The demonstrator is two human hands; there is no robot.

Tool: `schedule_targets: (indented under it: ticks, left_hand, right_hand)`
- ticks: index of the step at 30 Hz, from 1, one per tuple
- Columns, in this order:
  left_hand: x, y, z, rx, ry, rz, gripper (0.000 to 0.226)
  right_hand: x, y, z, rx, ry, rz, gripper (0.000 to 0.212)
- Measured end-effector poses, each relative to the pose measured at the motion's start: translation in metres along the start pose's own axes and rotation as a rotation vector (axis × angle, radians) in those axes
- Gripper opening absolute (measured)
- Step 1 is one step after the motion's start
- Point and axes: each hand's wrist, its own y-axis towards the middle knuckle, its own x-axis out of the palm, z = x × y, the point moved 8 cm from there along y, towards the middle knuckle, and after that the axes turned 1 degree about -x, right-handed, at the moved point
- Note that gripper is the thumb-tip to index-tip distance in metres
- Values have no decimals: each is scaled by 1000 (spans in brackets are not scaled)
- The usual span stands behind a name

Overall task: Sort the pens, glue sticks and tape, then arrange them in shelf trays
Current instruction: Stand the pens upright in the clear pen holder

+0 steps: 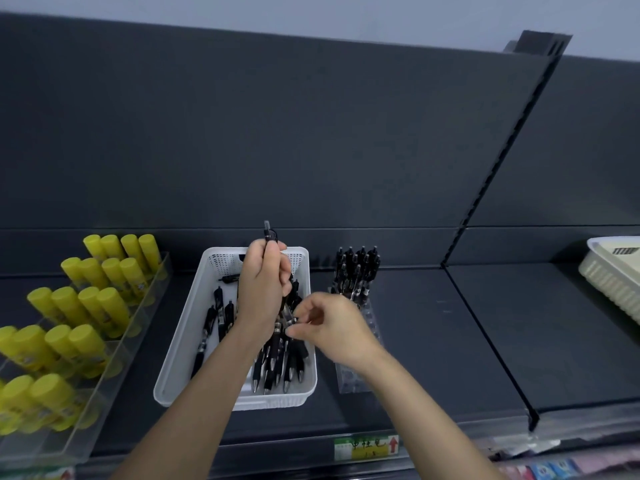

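A white perforated basket (180,344) on the dark shelf holds several loose black pens (211,323). Above the basket, my left hand (261,285) is shut on a bunch of black pens (277,348), held upright with the tips pointing down and one pen top sticking out above my fist. My right hand (332,327) pinches one pen of that bunch at its lower part with thumb and fingertips. To the right of the basket stands a clear pen tray (356,375); black pens (356,271) stand upright in its far end.
At the left, a clear divided tray (114,368) is filled with rows of yellow glue sticks (86,306). A white basket (609,275) sits on the neighbouring shelf section at far right, beyond a black shelf divider (491,341). A price label (367,446) is on the shelf's front edge.
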Motion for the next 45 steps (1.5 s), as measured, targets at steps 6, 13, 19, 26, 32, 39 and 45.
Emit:
schedule_targets:
  ticks: [6, 13, 19, 26, 32, 39, 45]
  left_hand:
    - [3, -1, 4, 5, 0, -3, 22]
    - [-18, 8, 0, -4, 93, 54, 16]
    - [-8, -4, 1, 9, 142, 6, 18]
    - [2, -8, 2, 15, 157, -46, 21]
    - [2, -10, 3, 41, 233, -41, 24]
    - [-1, -14, 17, 117, 222, 10, 18]
    - [9, -18, 21, 115, 201, -26, 21]
  right_hand:
    - [3, -1, -6, -98, -98, 1, 28]
    - [-27, -6, 24, 47, 257, 124, 27]
    - [-94, -14, 57, 150, 14, 548, 18]
    - [-91, 4, 68, 112, -262, 474, 10]
    - [-72, 15, 73, 172, -447, 299, 13]
    - [-66, 18, 79, 173, -509, 264, 16]
    - [-70, 12, 78, 128, -427, 332, 18]
